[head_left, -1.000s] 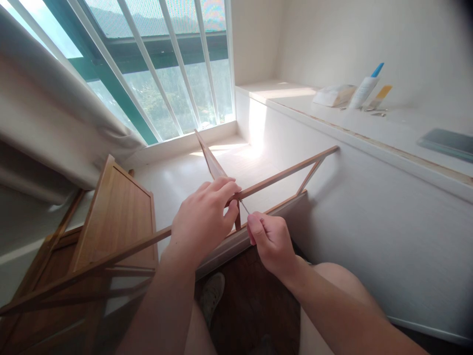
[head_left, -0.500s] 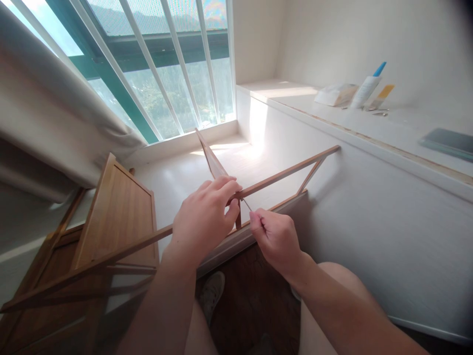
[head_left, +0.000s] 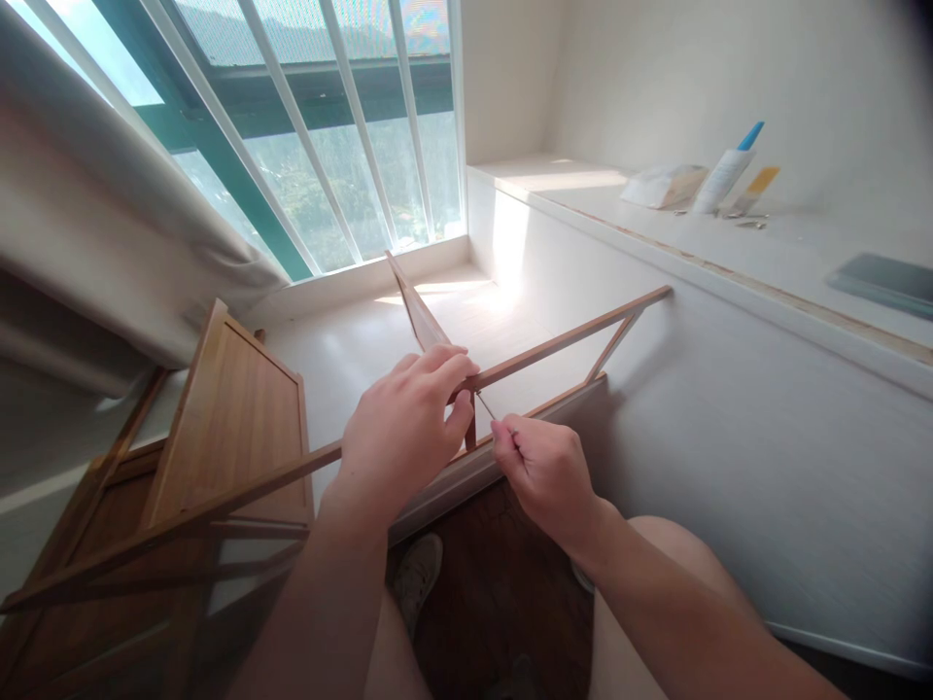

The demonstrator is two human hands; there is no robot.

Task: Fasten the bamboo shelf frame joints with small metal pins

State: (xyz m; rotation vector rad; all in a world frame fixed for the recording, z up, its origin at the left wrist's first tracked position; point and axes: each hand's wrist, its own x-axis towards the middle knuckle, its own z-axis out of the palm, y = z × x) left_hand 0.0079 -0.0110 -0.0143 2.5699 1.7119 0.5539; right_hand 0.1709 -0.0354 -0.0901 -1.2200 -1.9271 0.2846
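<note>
My left hand (head_left: 408,423) is closed around a long wooden rail (head_left: 561,340) of a brown wooden frame, thumb below and fingers over the top. My right hand (head_left: 543,467) is a fist around a thin metal rod (head_left: 486,404), a slim tool whose handle end is hidden in the palm. Its tip meets the underside of the rail at a small metal fitting, just right of my left thumb. From that joint a short wooden post (head_left: 470,428) runs down, and a wooden slat (head_left: 412,297) leads back toward the window.
Wooden panels (head_left: 233,428) stand at the left near the curtain (head_left: 109,214). On the white ledge (head_left: 569,190) at right are a white bottle (head_left: 721,182) with a blue tip, a yellow-handled item (head_left: 762,182), a plastic bag (head_left: 662,187), small metal parts and a dark phone-like slab (head_left: 885,280).
The metal rod looks slightly turned in my right fist, its tip still at the rail. My left hand and the frame hold the same place.
</note>
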